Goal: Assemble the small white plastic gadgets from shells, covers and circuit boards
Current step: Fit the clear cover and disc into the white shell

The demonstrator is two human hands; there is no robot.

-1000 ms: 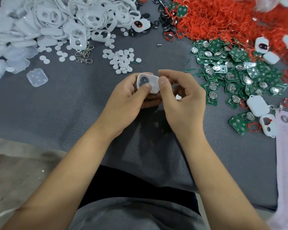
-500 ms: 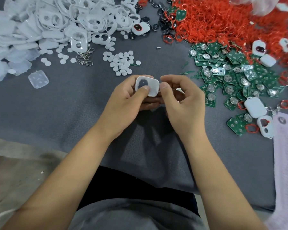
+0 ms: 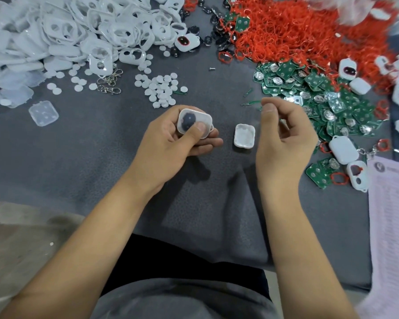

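Note:
My left hand (image 3: 168,146) grips a white shell (image 3: 204,118) with a dark round part in it, and the thumb presses on its near edge. A second white shell (image 3: 244,135) lies hollow side up on the grey cloth between my hands. To its right hovers my right hand (image 3: 283,139), fingers loosely curled, thumb near the forefinger, nothing seen in it. Just beyond that hand lies the heap of green circuit boards (image 3: 313,95).
White covers (image 3: 78,31) are piled at the back left, red rings (image 3: 297,31) at the back right. White discs (image 3: 161,88), metal clasps (image 3: 108,84) and a clear square lid (image 3: 43,112) lie in front. Closed white gadgets (image 3: 343,149) and a printed sheet (image 3: 392,215) sit at the right.
My hands have come apart. The right hand left the shell and moved right toward the circuit boards, uncovering a second shell on the cloth. The left hand still holds its shell.

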